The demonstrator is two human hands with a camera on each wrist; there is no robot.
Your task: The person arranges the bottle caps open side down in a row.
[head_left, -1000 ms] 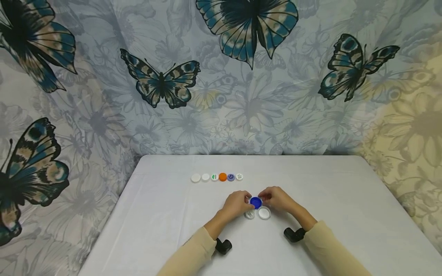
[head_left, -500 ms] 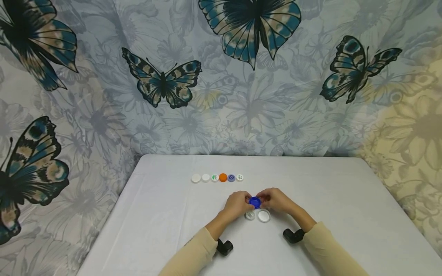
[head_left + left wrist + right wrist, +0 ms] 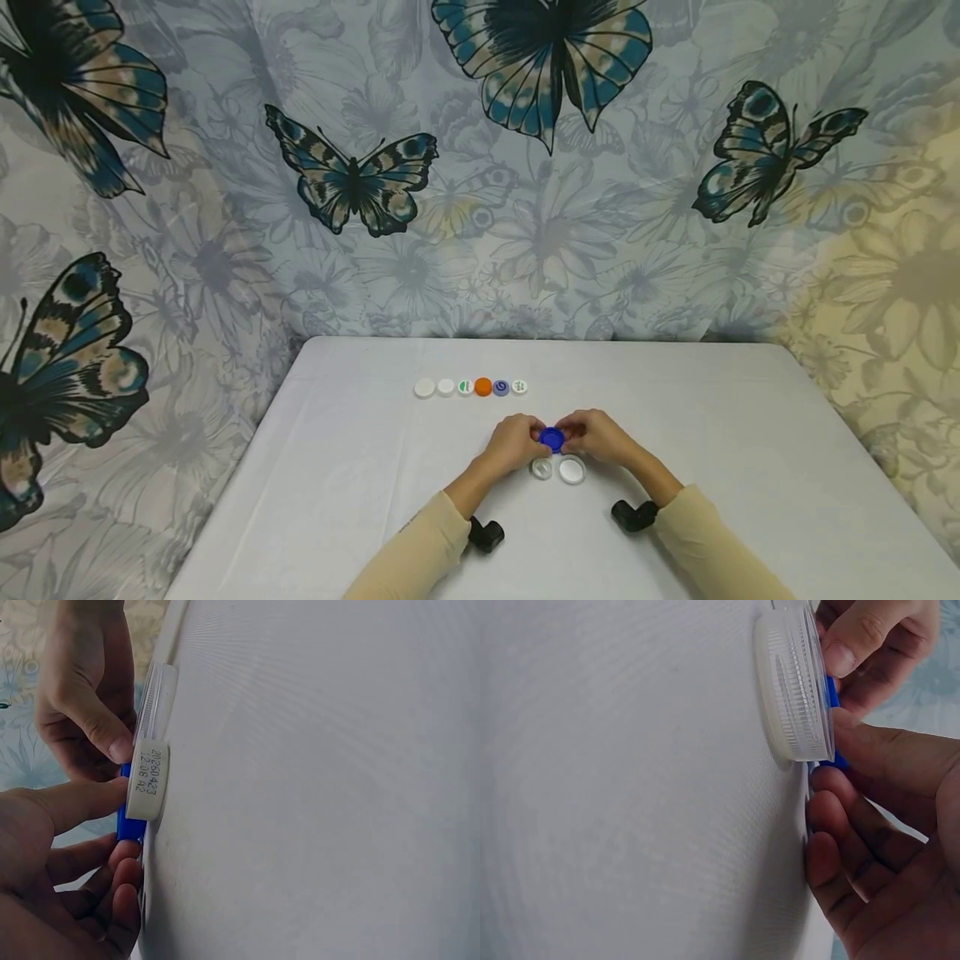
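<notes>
Between the left hand (image 3: 513, 442) at nine o'clock and the right hand (image 3: 598, 437) at three, a blue cap (image 3: 552, 439) showed its round face upward; whether it touched the white tabletop (image 3: 300, 467) could not be told. Each hand's grip was narrow, thumb and fingertips pinching the blue cap's edge from its own side. From that cap, a small round cap (image 3: 541, 468) lay at seven o'clock, near the left hand's fingertips, and a larger white cap (image 3: 572, 469) lay at five. These two rested just beside each other. Pale, printed lettering marked the wall of one nearby cap in the left wrist view, while a clear, ribbed wall showed in the right wrist view. Farther off, from ten to eleven o'clock, ran a row of six: two plain white caps (image 3: 424, 388), then a green-and-white cap (image 3: 466, 387), an orange cap (image 3: 483, 387), a purple-blue cap (image 3: 501, 387) and a white cap with dark marks (image 3: 519, 387). Beige sleeves (image 3: 423, 546) covered both forearms. Past the tabletop's twelve o'clock edge rose a wall covering (image 3: 547, 233) printed with butterflies and flowers.
</notes>
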